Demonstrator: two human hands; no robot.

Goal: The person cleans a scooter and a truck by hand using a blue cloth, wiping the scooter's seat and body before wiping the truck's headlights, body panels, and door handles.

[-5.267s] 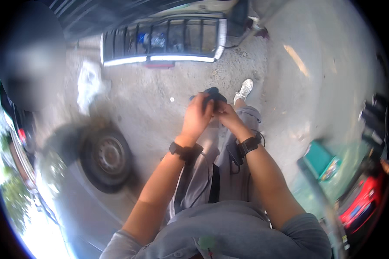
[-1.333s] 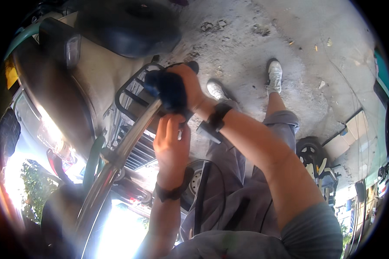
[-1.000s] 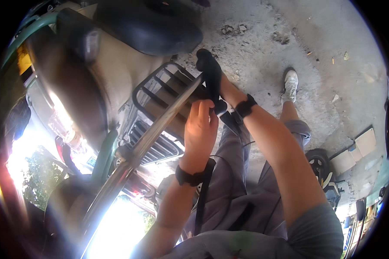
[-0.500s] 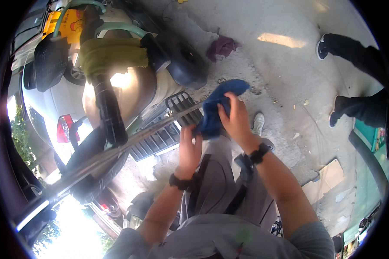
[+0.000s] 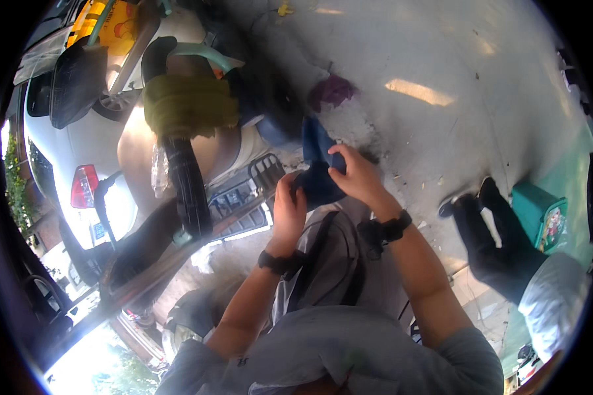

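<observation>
In the head view, a dark blue cloth (image 5: 320, 184) hangs between the two hands, in front of the person's legs and above the ground. The left hand (image 5: 288, 214) seems to pinch its near left edge between thumb and fingers; the right hand (image 5: 361, 176) pinches its right side, thumb below, fingertips over the fabric. The upper part of the cloth sticks up past the right fingers, unsupported. How firmly either hand grips is impossible to tell

The likeliest trouble is a slip: with only edges pinched, the loose end could fold over or pull free, and the cloth could drop onto the gritty floor (image 5: 435, 148), picking up dirt. A metal pole (image 5: 161, 271) slants up toward the left hand, and a black rack (image 5: 267, 172) lies beyond; a swing of the arm might knock knuckles or snag fabric there. Black straps (image 5: 394, 228) circle both wrists, and a thin cable loops over the lap, so a wide reach could catch it. Another person's dark-trousered legs (image 5: 481, 227) are at the right, so stepping back carelessly that way risks a bump
</observation>
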